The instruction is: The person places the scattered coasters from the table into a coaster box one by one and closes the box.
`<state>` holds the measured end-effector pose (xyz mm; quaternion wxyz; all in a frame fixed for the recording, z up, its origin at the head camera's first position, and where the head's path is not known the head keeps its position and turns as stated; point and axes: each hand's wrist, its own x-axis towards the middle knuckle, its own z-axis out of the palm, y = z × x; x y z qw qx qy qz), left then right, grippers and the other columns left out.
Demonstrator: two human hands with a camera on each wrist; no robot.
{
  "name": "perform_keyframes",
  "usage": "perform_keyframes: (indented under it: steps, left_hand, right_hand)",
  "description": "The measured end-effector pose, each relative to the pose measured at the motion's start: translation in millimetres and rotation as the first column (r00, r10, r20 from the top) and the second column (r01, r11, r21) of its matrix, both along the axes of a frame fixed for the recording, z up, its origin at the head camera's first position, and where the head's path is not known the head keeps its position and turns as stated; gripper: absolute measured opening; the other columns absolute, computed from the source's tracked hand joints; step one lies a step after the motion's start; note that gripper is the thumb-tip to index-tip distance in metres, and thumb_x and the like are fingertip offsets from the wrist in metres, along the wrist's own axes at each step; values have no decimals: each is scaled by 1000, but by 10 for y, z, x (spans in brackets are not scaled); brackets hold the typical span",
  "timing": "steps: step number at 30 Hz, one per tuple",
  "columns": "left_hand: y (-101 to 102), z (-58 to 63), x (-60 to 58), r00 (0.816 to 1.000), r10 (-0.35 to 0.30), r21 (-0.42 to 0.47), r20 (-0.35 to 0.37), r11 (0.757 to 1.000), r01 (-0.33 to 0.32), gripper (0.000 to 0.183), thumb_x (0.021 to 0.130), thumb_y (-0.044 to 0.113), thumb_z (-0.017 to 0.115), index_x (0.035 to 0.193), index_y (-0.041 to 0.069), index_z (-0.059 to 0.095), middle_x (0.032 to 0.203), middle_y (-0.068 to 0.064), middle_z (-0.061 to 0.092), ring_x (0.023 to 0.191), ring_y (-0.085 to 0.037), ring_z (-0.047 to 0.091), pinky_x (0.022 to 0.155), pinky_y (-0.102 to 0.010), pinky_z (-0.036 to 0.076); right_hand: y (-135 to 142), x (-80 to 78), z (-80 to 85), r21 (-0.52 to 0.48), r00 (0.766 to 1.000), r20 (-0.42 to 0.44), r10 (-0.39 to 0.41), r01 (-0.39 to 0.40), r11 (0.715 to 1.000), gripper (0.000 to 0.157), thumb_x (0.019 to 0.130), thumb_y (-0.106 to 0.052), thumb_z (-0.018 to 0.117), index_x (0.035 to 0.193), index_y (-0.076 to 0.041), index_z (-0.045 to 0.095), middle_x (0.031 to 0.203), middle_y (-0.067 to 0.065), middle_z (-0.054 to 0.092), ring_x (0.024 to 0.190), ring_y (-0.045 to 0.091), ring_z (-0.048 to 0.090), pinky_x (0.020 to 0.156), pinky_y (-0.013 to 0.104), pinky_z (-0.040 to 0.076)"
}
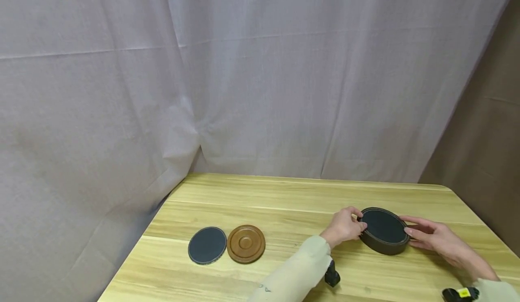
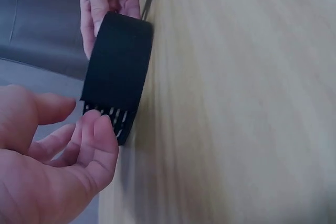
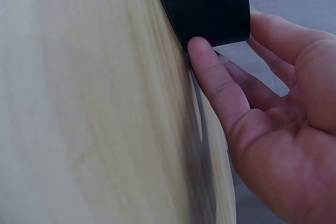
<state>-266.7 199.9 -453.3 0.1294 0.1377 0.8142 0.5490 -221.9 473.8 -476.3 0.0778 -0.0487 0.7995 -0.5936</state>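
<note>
Wood table (image 1: 284,198); left grip (image 1: 343,225), right grip (image 1: 440,239) grasping round black case (image 1: 383,228), opposite sides.

Left hand (image 1: 343,225) and right hand (image 1: 439,239) face each other (both curled).

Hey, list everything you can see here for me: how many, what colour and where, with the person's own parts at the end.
Round holder: 1, black, between the hands
Top face: 1, near-black, uppermost on the holder
Striped edges: several, too blurred to count, dark and pale, in the holder's side gap
Flat disc: 1, dark, table's left side
Grooved disc: 1, brown, just right of the flat disc
Table: 1, pale yellow wood grain, underneath
Cloth: 1, grey, behind and left
Side cloth: 1, brown, far right
Wrist devices: 2, black, one per wrist
Sleeves: 2, cream, on both arms
Left hand: 1, bare, holder's left side
Right hand: 1, bare, holder's right side
</note>
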Motion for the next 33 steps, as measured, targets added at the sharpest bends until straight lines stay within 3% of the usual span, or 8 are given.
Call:
perform_keyframes:
  steps: [3, 10, 16, 21, 28, 33]
  left_hand:
    - [-56, 32, -8, 1000, -21, 24, 11, 999, 21, 15, 91, 12, 69, 105, 12, 64, 69, 1, 54, 61, -20, 65, 56, -30, 57]
    - [-231, 163, -11, 997, -58, -48, -59, 997, 55, 18, 91, 18, 69, 108, 13, 65, 71, 6, 56, 55, -14, 58, 48, -22, 46]
    - [-401, 259, 14, 990, -109, -67, -86, 992, 103, 17, 92, 20, 67, 109, 15, 64, 70, 6, 58, 58, -10, 59, 51, -20, 47]
    - [-537, 374, 52, 973, -145, -131, -181, 984, 122, 20, 93, 23, 67, 112, 18, 65, 71, 8, 58, 59, -2, 57, 52, -19, 45]
    - [-680, 508, 148, 955, -197, -116, -220, 978, 175, 22, 94, 24, 65, 116, 18, 63, 76, 10, 60, 63, 0, 58, 55, -19, 47]
    - [-796, 577, 226, 920, -255, -148, -299, 964, 219, 26, 96, 27, 63, 119, 16, 62, 81, 10, 61, 66, 1, 56, 59, -16, 47]
  right_hand:
    - [-9, 2, 8, 4, 1000, 7, -6, 6, 1000, 47, 100, -15, 57, 146, -10, 47, 112, -29, 57, 101, -1, 65, 84, 30, 58]
    - [-14, 13, 27, 23, 1000, 0, -6, 6, 1000, 50, 100, -16, 56, 147, -6, 43, 112, -33, 54, 101, -5, 64, 84, 29, 58]
    - [-30, 9, 23, 19, 1000, 3, -1, 1, 1000, 50, 100, -16, 56, 147, -5, 43, 112, -33, 55, 101, -4, 64, 84, 29, 58]
    - [-27, 7, 25, 18, 1000, -3, -6, 6, 1000, 49, 100, -16, 57, 146, -6, 44, 112, -34, 54, 100, -5, 63, 84, 28, 58]
    - [-22, 10, 15, 20, 1000, -1, -15, 15, 1000, 48, 100, -16, 57, 146, -7, 46, 111, -34, 55, 100, -5, 63, 83, 28, 58]
    - [-27, 7, 10, 33, 1000, 6, -27, 27, 999, 50, 99, -17, 58, 146, -6, 45, 110, -34, 54, 100, -5, 63, 83, 29, 58]
